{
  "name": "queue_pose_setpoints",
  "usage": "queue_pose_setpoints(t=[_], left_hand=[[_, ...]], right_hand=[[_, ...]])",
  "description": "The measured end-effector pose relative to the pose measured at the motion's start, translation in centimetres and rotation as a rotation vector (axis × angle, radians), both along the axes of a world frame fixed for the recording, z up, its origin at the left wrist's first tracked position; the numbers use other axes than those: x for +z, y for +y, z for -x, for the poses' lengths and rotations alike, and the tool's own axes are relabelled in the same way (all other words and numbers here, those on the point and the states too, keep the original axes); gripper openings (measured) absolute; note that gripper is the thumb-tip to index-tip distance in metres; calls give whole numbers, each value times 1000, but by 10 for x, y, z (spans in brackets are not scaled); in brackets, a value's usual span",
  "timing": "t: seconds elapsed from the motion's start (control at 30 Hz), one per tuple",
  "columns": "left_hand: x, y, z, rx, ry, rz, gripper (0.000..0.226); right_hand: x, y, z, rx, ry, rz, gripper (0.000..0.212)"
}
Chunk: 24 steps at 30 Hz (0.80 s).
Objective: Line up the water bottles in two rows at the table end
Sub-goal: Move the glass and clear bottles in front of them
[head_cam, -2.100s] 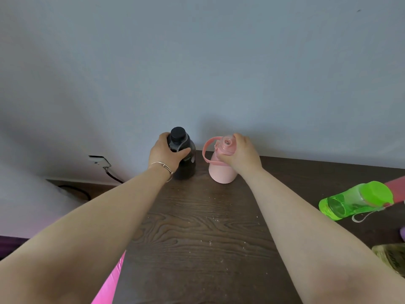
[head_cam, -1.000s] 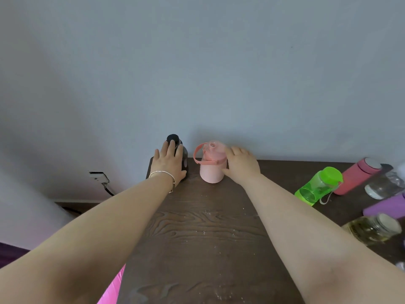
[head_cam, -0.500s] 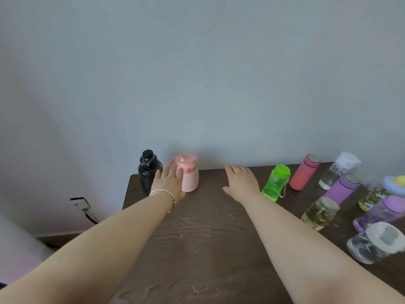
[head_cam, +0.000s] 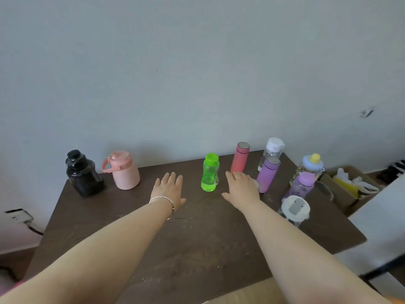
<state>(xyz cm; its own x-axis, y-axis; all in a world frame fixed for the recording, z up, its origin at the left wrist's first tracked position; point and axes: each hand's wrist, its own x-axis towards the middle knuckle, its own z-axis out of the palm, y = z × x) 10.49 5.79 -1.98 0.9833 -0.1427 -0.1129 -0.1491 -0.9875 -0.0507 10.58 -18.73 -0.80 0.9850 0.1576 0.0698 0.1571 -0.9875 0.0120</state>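
Note:
A black bottle and a pink jug with a handle stand side by side at the table's far left end. A green bottle stands mid-table between my hands. My left hand hovers open, empty, left of it. My right hand is open and empty, in front of a coral flask and beside a purple flask. Further right stand a white-capped clear bottle, a blue-and-yellow-lidded bottle, a lilac-capped bottle and a white-lidded clear bottle.
The dark wooden table meets a grey wall at the back. A cardboard box with yellow and white items sits past the right edge. A wall socket with a cable lies low on the left.
Both hands let go of the black bottle and pink jug, left standing at the far left. The hands moved right toward the green bottle, and the view turned right, revealing more bottles.

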Motion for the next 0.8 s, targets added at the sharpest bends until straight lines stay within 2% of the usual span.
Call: queue_pose_setpoints(t=[0.27,0.37,0.67,0.8], left_hand=[[-11,-131,10,-114,24,39,83],[-13,-163,8,-157,14,42,85],[-15,-216,-32,-262,10,104,86],[-28,-227,-55,-255,35,212,81]], right_hand=[[-15,-136,39,-152,23,-45,68],[-19,-169,52,-213,36,-59,72],[-41,-212,61,-406,105,-212,77],[-58,-213,52,-528,164,-318,91]])
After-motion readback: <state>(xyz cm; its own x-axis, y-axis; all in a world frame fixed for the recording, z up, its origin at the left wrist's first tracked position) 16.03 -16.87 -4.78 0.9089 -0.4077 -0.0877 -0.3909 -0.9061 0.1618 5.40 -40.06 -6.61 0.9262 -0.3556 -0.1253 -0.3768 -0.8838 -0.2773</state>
